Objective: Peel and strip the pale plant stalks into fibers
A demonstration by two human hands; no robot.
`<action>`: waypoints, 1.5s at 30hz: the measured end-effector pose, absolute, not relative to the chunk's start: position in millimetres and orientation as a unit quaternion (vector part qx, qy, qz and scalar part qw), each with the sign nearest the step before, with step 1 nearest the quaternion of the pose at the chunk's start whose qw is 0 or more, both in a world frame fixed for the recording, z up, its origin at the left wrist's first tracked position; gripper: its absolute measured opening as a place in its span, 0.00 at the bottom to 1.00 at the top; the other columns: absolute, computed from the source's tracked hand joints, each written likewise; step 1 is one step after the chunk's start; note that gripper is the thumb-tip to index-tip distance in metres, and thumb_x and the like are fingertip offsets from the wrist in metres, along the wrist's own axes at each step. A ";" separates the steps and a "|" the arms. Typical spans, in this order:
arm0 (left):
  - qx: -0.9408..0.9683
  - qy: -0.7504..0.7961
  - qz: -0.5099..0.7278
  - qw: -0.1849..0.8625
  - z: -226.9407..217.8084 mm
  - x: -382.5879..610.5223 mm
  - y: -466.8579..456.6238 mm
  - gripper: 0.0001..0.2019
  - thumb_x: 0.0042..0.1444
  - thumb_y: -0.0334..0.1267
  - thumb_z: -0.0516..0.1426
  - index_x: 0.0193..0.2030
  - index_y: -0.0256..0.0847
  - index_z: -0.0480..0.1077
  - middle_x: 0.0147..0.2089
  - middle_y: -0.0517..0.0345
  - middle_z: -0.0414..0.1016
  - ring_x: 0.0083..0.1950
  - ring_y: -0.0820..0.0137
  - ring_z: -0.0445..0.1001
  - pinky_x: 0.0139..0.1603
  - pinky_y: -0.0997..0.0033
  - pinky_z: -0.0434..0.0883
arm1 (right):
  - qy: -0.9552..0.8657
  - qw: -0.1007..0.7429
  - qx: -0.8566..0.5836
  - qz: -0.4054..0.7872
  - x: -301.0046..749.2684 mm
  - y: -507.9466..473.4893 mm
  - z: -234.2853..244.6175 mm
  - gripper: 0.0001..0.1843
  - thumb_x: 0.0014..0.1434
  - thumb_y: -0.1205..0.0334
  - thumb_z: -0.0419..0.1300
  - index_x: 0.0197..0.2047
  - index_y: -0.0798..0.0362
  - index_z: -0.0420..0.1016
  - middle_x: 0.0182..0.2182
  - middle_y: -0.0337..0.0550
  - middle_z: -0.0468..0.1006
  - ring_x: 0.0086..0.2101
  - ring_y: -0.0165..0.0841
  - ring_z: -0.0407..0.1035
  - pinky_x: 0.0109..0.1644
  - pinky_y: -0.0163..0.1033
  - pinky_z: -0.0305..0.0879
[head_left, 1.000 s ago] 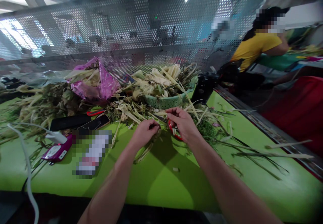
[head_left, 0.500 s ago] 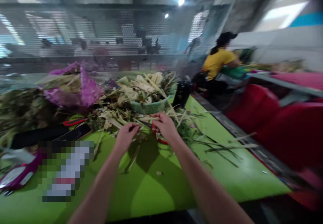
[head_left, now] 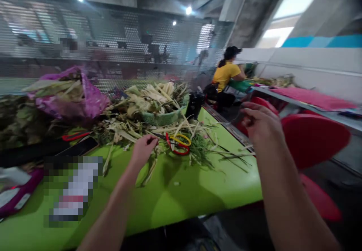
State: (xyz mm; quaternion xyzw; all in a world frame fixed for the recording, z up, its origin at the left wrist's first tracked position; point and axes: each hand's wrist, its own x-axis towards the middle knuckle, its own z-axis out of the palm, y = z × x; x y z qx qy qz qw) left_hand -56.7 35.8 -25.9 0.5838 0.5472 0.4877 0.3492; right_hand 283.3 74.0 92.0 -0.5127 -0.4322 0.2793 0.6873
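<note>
My left hand (head_left: 144,147) is closed in a pinch over the green table (head_left: 166,194), near dried husk strips (head_left: 151,171). What its fingertips hold is too small to make out. Up and to the right, past the table's edge, my right hand (head_left: 262,124) is raised with its fingers curled together; anything between them cannot be made out. Scissors with red and yellow handles (head_left: 181,140) lie between the hands, their dark blades pointing toward my left hand. Beside them are a tuft of green sprigs (head_left: 200,149) and loose stalks (head_left: 226,154).
Behind stand a green basket (head_left: 161,119) heaped with pale husks, a black bottle (head_left: 195,105) and a purple bag (head_left: 93,96) of dry leaves. Red-handled cutters (head_left: 75,136) and a phone (head_left: 76,147) lie left. Red chairs (head_left: 313,139) and a person in yellow (head_left: 226,73) are at right.
My right hand has moved from beside the scissors far to the right and up, leaving the scissors on the table. My left hand has stayed nearly in place. The view has turned slightly right.
</note>
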 end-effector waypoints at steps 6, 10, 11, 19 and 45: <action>0.561 0.550 0.503 0.362 -21.2 -60.6 36.0 0.10 0.51 0.41 0.56 0.30 0.36 0.72 0.27 0.58 0.74 0.28 0.72 0.67 0.31 0.74 0.62 | -0.655 0.408 -0.389 0.504 128.6 50.2 61.3 0.19 0.49 0.59 0.63 0.46 0.52 0.73 0.47 0.46 0.74 0.23 0.23 0.66 0.28 0.34 0.65; 0.572 0.521 0.521 0.361 -25.4 -60.0 39.4 0.08 0.53 0.36 0.53 0.32 0.36 0.72 0.28 0.59 0.73 0.30 0.73 0.67 0.33 0.74 0.63 | -0.652 0.365 -0.391 0.538 93.7 58.4 25.0 0.19 0.47 0.65 0.62 0.45 0.53 0.72 0.43 0.46 0.75 0.25 0.27 0.69 0.30 0.37 0.68; 0.572 0.518 0.524 0.361 -26.5 -59.3 40.2 0.08 0.53 0.35 0.53 0.33 0.36 0.72 0.28 0.59 0.73 0.30 0.73 0.67 0.34 0.74 0.64 | -0.647 0.374 -0.388 0.540 92.1 61.8 15.7 0.18 0.47 0.66 0.62 0.44 0.53 0.72 0.40 0.45 0.76 0.27 0.29 0.70 0.32 0.38 0.69; 0.580 0.518 0.528 0.341 -23.4 -57.8 38.9 0.07 0.54 0.35 0.54 0.35 0.37 0.73 0.34 0.57 0.76 0.36 0.71 0.71 0.40 0.73 0.66 | -0.680 0.407 -0.386 0.472 97.6 71.9 -18.3 0.14 0.48 0.63 0.63 0.40 0.53 0.73 0.33 0.41 0.76 0.34 0.32 0.70 0.42 0.39 0.67; 0.598 0.492 0.515 0.367 -22.9 -53.9 35.7 0.06 0.54 0.36 0.55 0.36 0.40 0.72 0.37 0.57 0.76 0.40 0.71 0.71 0.45 0.72 0.66 | -0.651 0.399 -0.433 0.479 95.3 72.9 -24.9 0.09 0.44 0.58 0.65 0.28 0.55 0.75 0.23 0.37 0.74 0.25 0.29 0.64 0.32 0.36 0.61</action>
